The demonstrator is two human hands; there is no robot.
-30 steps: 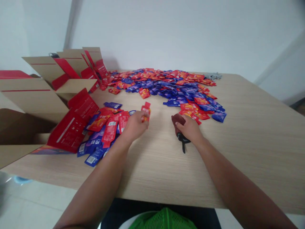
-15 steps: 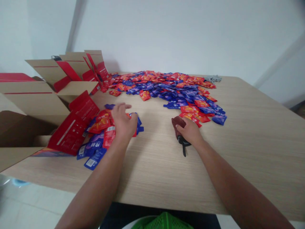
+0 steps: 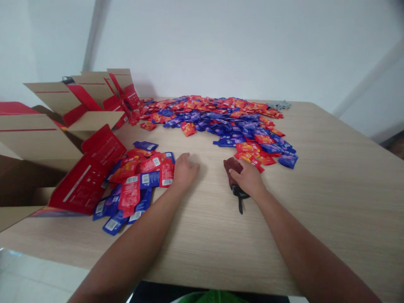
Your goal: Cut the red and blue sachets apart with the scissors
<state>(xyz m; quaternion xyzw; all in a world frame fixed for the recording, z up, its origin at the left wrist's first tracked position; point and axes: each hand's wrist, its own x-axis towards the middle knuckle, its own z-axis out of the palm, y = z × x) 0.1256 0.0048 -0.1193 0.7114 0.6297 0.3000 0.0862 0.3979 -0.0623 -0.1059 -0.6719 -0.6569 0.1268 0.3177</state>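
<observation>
Within the right fingers, gripped, sits a maroon object; the left fingers, parted, are beside a red sachet.

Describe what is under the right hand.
A dark red item with a black strap shows beneath the right hand; the part the hand covers cannot be seen.

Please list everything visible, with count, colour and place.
Wooden table: one, pale, centre
Open cardboard boxes: several, tan and red, left
Large heap of flat sachets: one, red and blue, far side
Smaller sachet pile: one, red and blue, beside boxes
Pouchlike object: one, brown and black, right of centre
Crumpled item: one, grey, far right
Plain wall: count unclear, whitish, behind
Tiled floor: one, pale, lower left
Mesh item: one, green, bottom edge
Left hand: one, bare, beside pile
Right hand: one, bare, holding pouchlike object
</observation>
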